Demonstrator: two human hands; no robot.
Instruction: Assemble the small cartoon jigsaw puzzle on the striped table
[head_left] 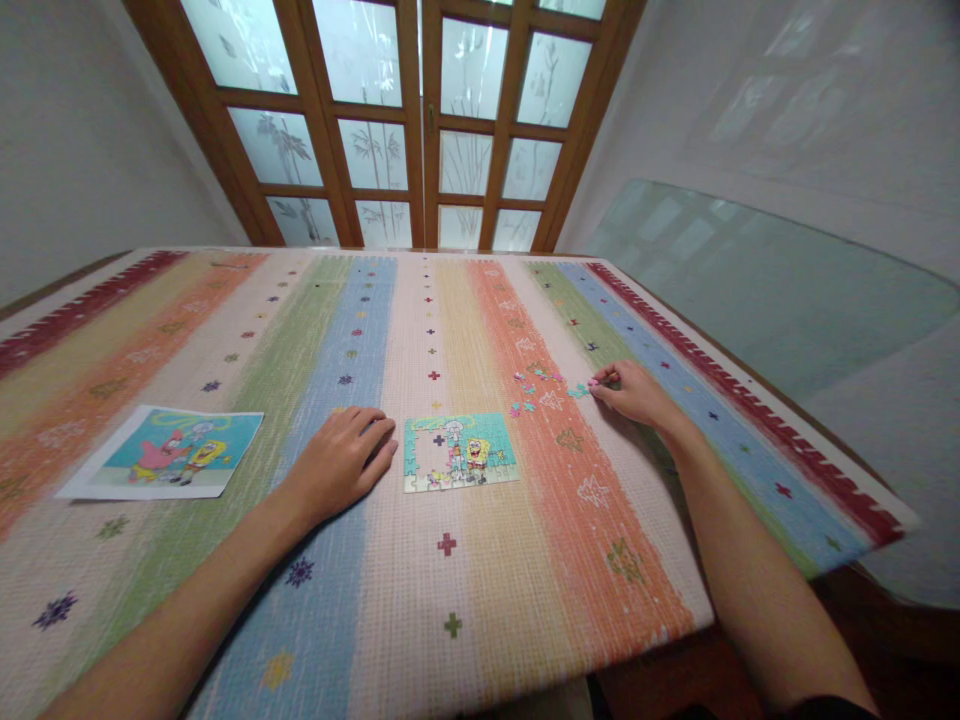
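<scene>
A partly assembled jigsaw puzzle (491,460) with cartoon figures lies on the striped cloth. Its frame and right side are joined, while a gap at the left shows the cloth. Beside its left edge my left hand (346,455) rests on the cloth, fingers loosely bent and apart, holding nothing. Farther right, my right hand (634,390) pinches a pink puzzle piece (593,383) between thumb and fingertips. Teal pieces (578,391) lie right by those fingertips. Several loose pink and teal pieces (529,406) are scattered between that hand and the puzzle.
A printed reference picture (169,450) of the same cartoon lies at the far left on white paper. The striped tablecloth (420,640) covers the table, whose front edge drops off at lower right. Wooden glass-paned doors (420,120) stand behind the table.
</scene>
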